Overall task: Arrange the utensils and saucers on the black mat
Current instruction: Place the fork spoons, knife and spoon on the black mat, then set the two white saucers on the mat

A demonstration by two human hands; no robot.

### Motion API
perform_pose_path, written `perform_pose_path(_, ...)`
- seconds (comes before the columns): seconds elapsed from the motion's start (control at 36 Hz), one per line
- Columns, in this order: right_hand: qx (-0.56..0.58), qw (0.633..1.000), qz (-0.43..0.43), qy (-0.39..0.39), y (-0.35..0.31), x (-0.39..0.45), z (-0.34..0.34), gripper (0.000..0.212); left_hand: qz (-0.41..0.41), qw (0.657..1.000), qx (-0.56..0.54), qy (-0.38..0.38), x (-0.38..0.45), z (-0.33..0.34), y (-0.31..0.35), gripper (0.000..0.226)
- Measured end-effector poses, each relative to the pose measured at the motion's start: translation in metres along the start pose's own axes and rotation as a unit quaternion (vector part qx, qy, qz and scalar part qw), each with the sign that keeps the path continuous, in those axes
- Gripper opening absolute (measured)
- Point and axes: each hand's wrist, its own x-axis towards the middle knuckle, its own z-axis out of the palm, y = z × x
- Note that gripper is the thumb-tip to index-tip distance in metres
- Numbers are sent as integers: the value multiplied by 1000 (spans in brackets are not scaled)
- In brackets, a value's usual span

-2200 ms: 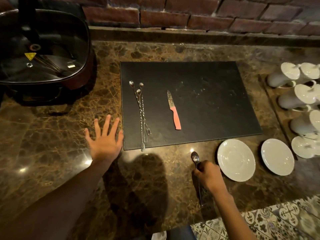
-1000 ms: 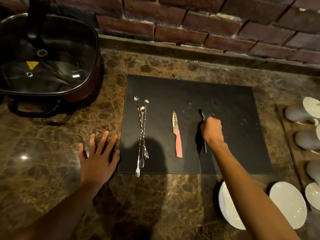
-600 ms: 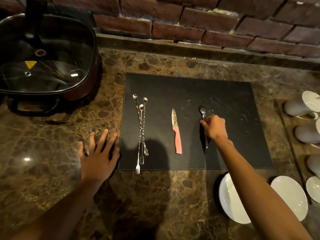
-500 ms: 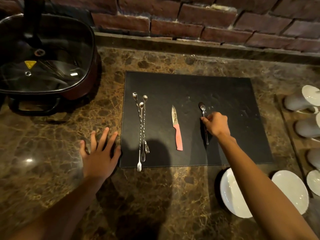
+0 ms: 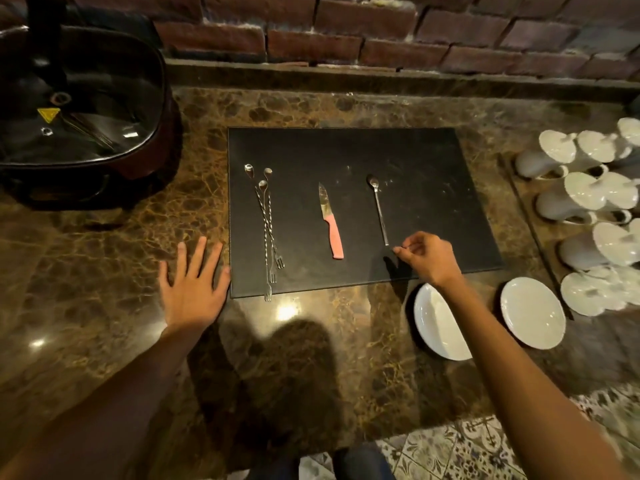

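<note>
The black mat (image 5: 415, 161) lies in the middle of the marble counter. Three twisted bar forks (image 5: 268, 223) lie at its left side, a pink-handled knife (image 5: 330, 223) in the middle, and a steel spoon (image 5: 378, 207) to the right of the knife. My right hand (image 5: 427, 259) hovers just below the spoon's handle end, fingers loosely curled, holding nothing. My left hand (image 5: 194, 284) lies flat and spread on the counter beside the mat's left edge. Two white saucers (image 5: 436, 323) (image 5: 533, 311) sit on the counter below the mat's right corner, my right forearm crossing the nearer one.
A dark electric pan with a glass lid (image 5: 79, 109) stands at the back left. Several white cups (image 5: 581, 195) lie on a tray at the right. A brick wall (image 5: 346, 32) runs along the back. The counter's front edge and tiled floor (image 5: 450, 452) are near my body.
My right hand carried the spoon from the counter's front onto the mat, laid it right of the knife, let go and drew back toward me. My left hand stayed flat.
</note>
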Motion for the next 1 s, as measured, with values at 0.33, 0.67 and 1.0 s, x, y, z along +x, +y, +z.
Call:
perform_pose_path(0.33, -48, 998, 18, -26, 49, -46, -25, 33, -40, 997, -45, -38, -122, 6, 48, 83)
perform_pose_path(0.67, -78, 993, 29, -84, 140, -17, -74, 37, 20, 995, -56, -82, -170, 37, 199, 78)
perform_pose_path(1.0, -109, 976, -44, -180, 167, -7, -58, 23, -3, 990, -17, -138, -156, 40, 287, 61)
